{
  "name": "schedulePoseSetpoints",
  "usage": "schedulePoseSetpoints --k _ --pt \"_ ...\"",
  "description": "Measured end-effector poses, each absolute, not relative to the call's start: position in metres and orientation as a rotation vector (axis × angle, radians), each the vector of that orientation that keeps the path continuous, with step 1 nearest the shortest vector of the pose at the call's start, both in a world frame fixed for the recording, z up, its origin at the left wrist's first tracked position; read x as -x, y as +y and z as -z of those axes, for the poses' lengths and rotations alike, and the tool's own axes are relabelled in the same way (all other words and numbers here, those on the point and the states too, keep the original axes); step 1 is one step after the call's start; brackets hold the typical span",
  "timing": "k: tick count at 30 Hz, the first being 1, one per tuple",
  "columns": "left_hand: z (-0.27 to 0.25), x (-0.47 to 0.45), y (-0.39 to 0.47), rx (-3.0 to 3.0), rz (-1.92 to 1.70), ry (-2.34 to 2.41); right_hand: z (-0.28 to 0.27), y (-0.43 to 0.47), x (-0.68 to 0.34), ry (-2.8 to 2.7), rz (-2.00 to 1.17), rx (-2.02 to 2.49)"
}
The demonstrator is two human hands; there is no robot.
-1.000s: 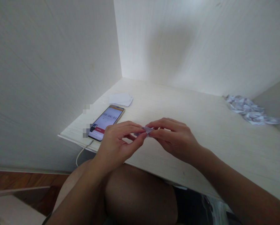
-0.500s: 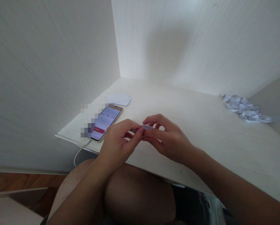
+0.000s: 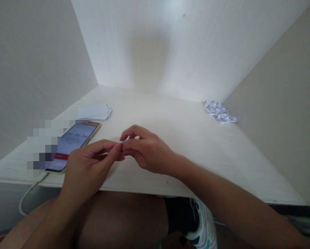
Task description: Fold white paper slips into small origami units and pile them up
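Observation:
A small piece of white paper [image 3: 125, 141] is pinched between my two hands above the desk, mostly hidden by the fingers. My left hand [image 3: 92, 162] grips it from the left with thumb and forefinger. From the right, my right hand [image 3: 147, 148] holds the same piece, its fingers bent and the forefinger arched over the top. The fingertips of both hands meet at the paper. Left of my left hand lies a phone [image 3: 77, 138] with a running timer on its screen.
Behind the phone, a stack of flat white paper slips [image 3: 94, 111] rests on the white desk [image 3: 170, 138]. A heap of folded or crumpled paper strips [image 3: 218, 111] lies in the far right corner. Panels rise on three sides. A white cable [image 3: 27, 195] hangs over the front edge.
The view has swung to the right, so desk, phone and hands appear farther left. Both hands keep their pinch on the paper, less of which shows now.

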State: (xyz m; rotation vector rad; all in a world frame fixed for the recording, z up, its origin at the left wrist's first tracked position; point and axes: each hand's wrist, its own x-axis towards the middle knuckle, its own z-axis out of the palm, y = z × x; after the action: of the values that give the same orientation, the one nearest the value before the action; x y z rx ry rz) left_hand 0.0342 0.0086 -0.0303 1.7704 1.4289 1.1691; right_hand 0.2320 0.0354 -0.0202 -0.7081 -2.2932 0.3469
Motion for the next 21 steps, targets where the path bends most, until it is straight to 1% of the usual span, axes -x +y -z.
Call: schedulePoseSetpoints --k 5,10,11,14,18,21 --pt "0.033 -0.037 0.013 -1.600 -1.083 1.417 0.015 0.038 -0.234 -2.354 -0.281 0.758" --pt "0.040 -0.050 0.009 -1.655 -1.071 1.373 0.019 0.039 -0.267 -2.253 -0.223 0.923" --pt "0.042 -0.053 0.008 -1.687 -1.075 1.344 0.022 0.037 -0.282 -2.226 -0.197 1.029" --pt "0.047 -0.059 0.004 -1.762 -1.076 1.263 0.032 0.023 -0.349 -2.024 -0.028 1.554" --pt "0.050 -0.062 0.000 -1.849 -0.991 1.182 0.038 -0.005 -0.457 -1.633 0.201 1.982" --pt "0.051 -0.061 -0.002 -1.890 -0.945 1.125 0.038 -0.017 -0.520 -1.439 0.269 2.228"
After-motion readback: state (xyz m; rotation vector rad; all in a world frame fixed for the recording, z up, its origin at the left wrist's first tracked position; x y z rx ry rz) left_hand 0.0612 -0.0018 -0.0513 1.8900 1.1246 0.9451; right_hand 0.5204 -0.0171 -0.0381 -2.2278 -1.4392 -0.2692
